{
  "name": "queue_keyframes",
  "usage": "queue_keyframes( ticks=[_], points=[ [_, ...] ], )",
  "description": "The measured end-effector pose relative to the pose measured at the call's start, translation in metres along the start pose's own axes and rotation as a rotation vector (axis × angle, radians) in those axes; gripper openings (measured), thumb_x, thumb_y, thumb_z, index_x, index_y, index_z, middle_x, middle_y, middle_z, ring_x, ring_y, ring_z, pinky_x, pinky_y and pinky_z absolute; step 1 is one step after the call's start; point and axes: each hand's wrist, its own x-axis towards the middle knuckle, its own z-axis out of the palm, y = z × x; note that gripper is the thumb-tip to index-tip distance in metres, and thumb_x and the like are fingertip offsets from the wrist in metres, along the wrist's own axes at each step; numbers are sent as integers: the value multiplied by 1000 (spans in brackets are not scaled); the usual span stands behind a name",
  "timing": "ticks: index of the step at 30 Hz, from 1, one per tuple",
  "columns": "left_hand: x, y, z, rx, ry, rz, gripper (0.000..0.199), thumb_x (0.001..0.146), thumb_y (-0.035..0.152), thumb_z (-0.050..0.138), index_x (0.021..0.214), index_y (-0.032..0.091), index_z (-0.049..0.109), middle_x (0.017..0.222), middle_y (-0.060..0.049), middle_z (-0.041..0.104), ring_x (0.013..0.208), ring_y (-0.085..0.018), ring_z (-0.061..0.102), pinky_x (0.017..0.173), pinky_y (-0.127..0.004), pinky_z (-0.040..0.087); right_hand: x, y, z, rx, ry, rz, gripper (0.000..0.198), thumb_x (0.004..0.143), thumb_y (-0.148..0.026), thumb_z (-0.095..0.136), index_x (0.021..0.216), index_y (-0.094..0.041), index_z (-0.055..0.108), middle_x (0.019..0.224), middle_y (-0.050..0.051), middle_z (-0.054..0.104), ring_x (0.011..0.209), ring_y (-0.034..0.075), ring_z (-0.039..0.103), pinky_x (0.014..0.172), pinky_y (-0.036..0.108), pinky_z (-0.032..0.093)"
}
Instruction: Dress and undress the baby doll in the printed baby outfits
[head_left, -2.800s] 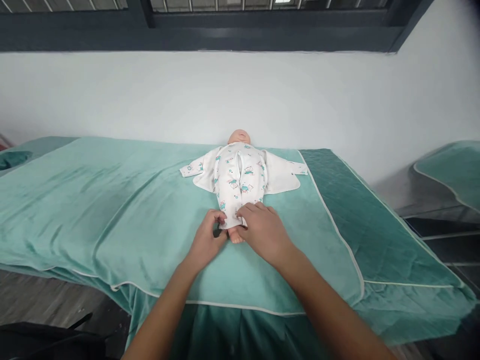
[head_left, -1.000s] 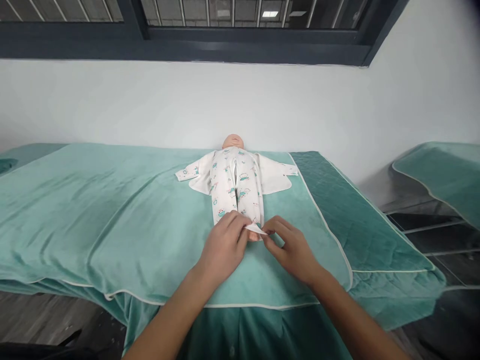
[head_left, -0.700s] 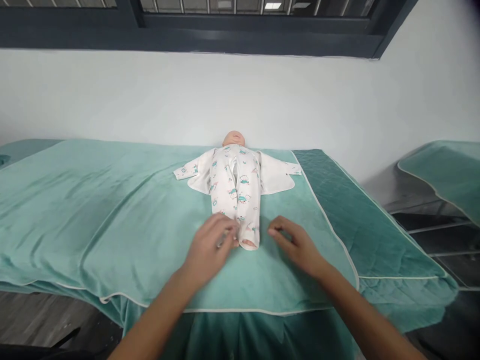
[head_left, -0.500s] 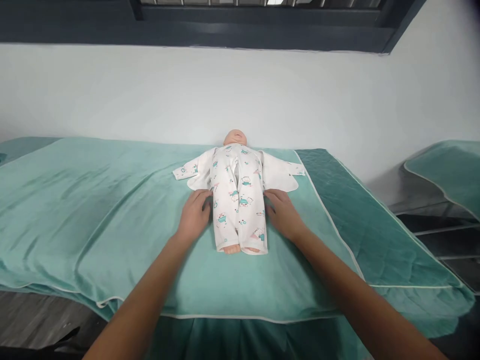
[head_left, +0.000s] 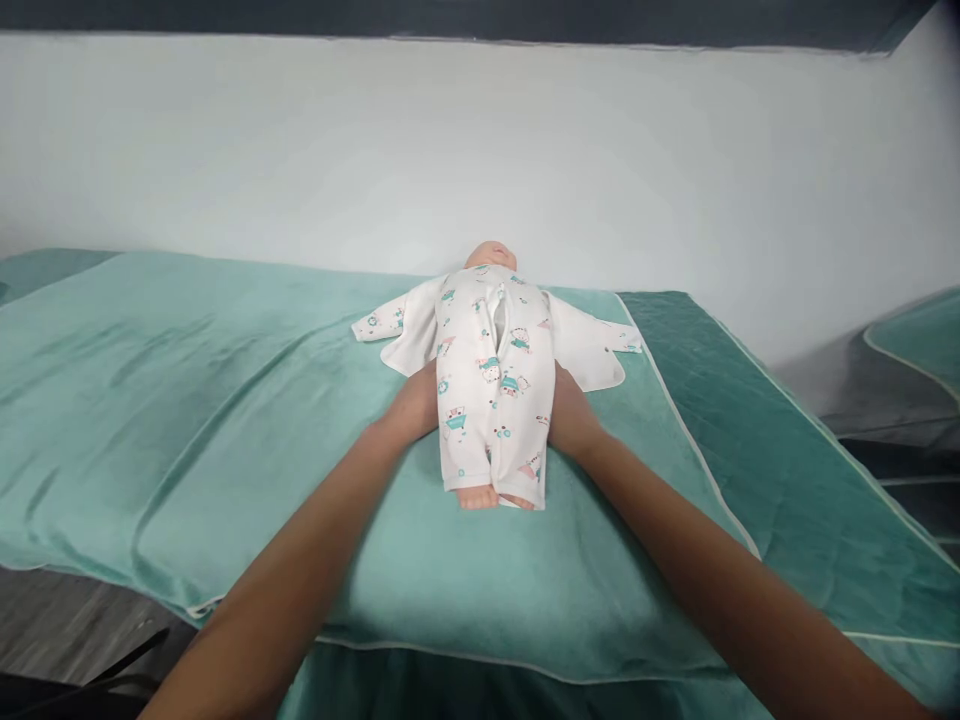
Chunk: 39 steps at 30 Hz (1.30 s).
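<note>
A baby doll lies on its back on the green bed cover, its head by the wall and its bare feet toward me. White printed pants cover its body and legs. From under them, a white printed shirt spreads its sleeves out to both sides. My left hand grips the doll's left-hand side in view, around the hip, with the fingers hidden beneath it. On the opposite side, my right hand holds it likewise, fingers tucked under and out of sight.
The light green cover has a long crease at the left. A darker green padded surface lies at the right. Behind the bed rises a white wall. Another green-covered piece stands at the far right.
Both hands have moved inward from beside the pants, and their fingers have gone under the doll. The camera view has tilted down and come a little closer.
</note>
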Motion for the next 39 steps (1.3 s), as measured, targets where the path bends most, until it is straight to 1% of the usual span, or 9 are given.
queue_keyframes(
  ticks=[10,16,21,23,25,28,32,35,39],
  points=[
    [-5,9,-2,22,55,0,38,86,33,58,122,22,58,138,-10,59,125,-31,54,102,-42,45,-20,-7,-3,206,7,13,15,78,-26,62,91,-21,67,101,10,71,96,30,66,81,42,53],
    [-12,5,-6,287,101,68,12,84,25,55,85,18,65,99,-13,67,106,-31,59,92,-41,45,-30,-10,-3,135,3,-18,27,80,-19,57,104,-17,68,110,15,68,102,30,64,86,43,53],
    [-32,-1,-18,256,65,97,17,79,16,48,65,22,57,77,-8,63,87,-25,60,82,-37,45,-42,-9,-16,217,-117,-33,20,84,-15,52,90,-21,71,100,8,69,101,25,63,88,39,51],
    [-34,-9,-24,140,123,22,17,78,15,45,70,22,58,80,-5,65,83,-22,60,79,-35,46,-45,4,-26,299,-92,30,19,88,-21,50,88,-23,69,95,5,69,93,21,63,85,37,51],
    [-28,-20,-29,103,262,-111,17,80,18,44,79,22,61,88,-5,67,86,-21,60,82,-34,47,-44,27,-34,280,58,172,20,90,-31,50,93,-22,68,96,5,69,91,21,63,84,37,50],
    [-11,-39,-34,273,447,-344,19,85,31,49,94,20,62,104,-11,66,102,-28,58,92,-41,45,-35,64,-41,12,255,440,33,87,-45,51,98,-18,68,106,14,67,101,28,60,90,44,46],
    [5,-52,-35,464,416,-480,34,83,49,58,99,20,62,116,-16,61,115,-37,51,95,-52,42,-19,91,-43,-215,80,747,48,83,-61,50,93,-17,68,95,17,67,91,32,60,78,44,44],
    [6,-52,-35,487,401,-484,28,84,47,57,94,20,61,115,-16,61,114,-37,51,94,-52,42,-5,90,-45,-57,47,804,37,74,-55,61,79,-18,65,80,13,66,77,29,59,69,39,41],
    [1,-50,-37,450,405,-444,20,89,40,50,83,21,55,102,-13,63,106,-34,54,87,-46,43,19,58,-58,311,225,751,28,76,-49,60,78,-21,60,74,5,63,67,21,55,61,32,41]
  ],
)
